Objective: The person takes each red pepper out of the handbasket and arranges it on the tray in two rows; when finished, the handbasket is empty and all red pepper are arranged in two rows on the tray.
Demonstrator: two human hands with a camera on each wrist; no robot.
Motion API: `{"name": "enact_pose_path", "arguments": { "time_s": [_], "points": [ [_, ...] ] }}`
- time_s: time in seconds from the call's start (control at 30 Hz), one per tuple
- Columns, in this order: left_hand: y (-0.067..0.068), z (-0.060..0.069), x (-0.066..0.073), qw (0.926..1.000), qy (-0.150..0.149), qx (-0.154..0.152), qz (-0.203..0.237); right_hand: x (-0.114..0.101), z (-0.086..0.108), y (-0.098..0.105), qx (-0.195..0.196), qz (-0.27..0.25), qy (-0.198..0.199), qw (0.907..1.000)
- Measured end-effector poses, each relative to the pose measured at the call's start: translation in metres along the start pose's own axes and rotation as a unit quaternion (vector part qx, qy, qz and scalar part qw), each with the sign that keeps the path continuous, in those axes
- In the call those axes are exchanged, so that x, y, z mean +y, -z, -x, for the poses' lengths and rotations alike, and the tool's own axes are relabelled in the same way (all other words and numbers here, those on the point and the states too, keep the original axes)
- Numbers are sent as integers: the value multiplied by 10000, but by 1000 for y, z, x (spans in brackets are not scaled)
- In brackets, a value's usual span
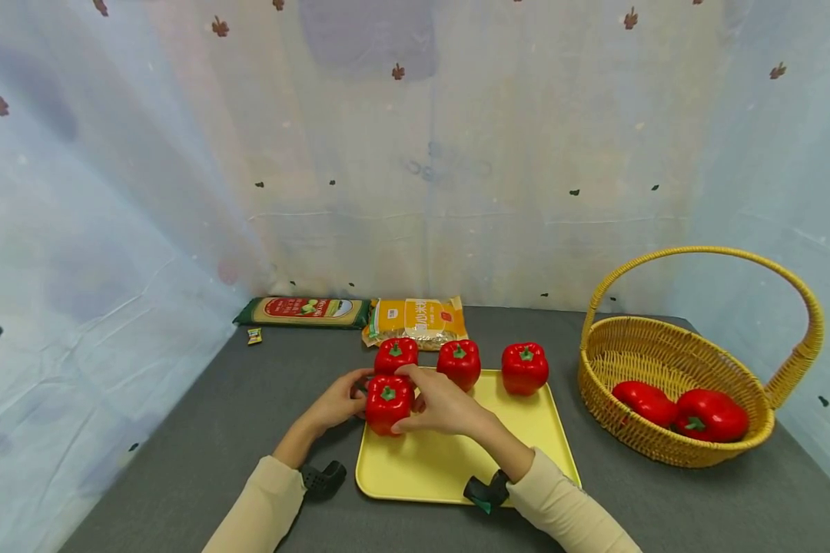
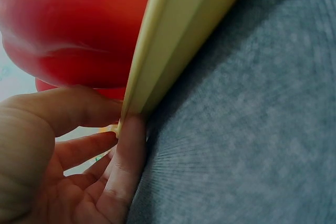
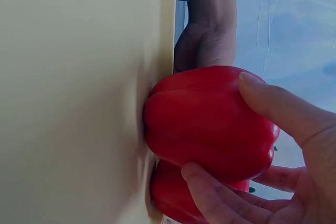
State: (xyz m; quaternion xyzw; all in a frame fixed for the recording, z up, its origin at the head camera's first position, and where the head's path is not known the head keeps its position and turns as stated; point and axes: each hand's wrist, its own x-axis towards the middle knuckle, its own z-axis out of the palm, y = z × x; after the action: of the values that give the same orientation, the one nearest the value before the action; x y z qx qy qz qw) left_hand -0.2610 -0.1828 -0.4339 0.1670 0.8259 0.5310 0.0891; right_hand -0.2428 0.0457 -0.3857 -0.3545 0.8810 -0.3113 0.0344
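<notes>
A yellow tray (image 1: 429,470) lies on the dark cloth. My right hand (image 1: 449,401) holds a red bell pepper (image 1: 390,411) upright at the tray's left side, its thumb (image 3: 273,100) and fingers spread round it. Just behind stands another red bell pepper (image 1: 396,353). At the tray's left rim (image 2: 137,77) my left hand (image 1: 336,402) pinches the edge, thumb above and fingers lower down. Two further bell peppers, one mid-back (image 1: 459,365) and one at the back right (image 1: 525,370), stand on the tray.
A wicker basket (image 1: 605,403) with a tall arched handle stands at the right, red bell peppers (image 1: 708,415) inside. Along the back lie a long green package (image 1: 311,311) and a yellow bag (image 1: 418,319). A small yellow packet (image 1: 254,336) lies at the left.
</notes>
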Motion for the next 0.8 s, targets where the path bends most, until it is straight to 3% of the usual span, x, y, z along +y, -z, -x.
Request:
{"name": "enact_pose_path", "arguments": {
  "time_s": [0.23,0.8],
  "points": [
    [2,-10,-25,9999,19,-1,109,2,0,-1,3,-97,95,9999],
    [3,-11,-22,9998,126,-14,130,1,5,17,-72,-457,-50,9989]
  ]
}}
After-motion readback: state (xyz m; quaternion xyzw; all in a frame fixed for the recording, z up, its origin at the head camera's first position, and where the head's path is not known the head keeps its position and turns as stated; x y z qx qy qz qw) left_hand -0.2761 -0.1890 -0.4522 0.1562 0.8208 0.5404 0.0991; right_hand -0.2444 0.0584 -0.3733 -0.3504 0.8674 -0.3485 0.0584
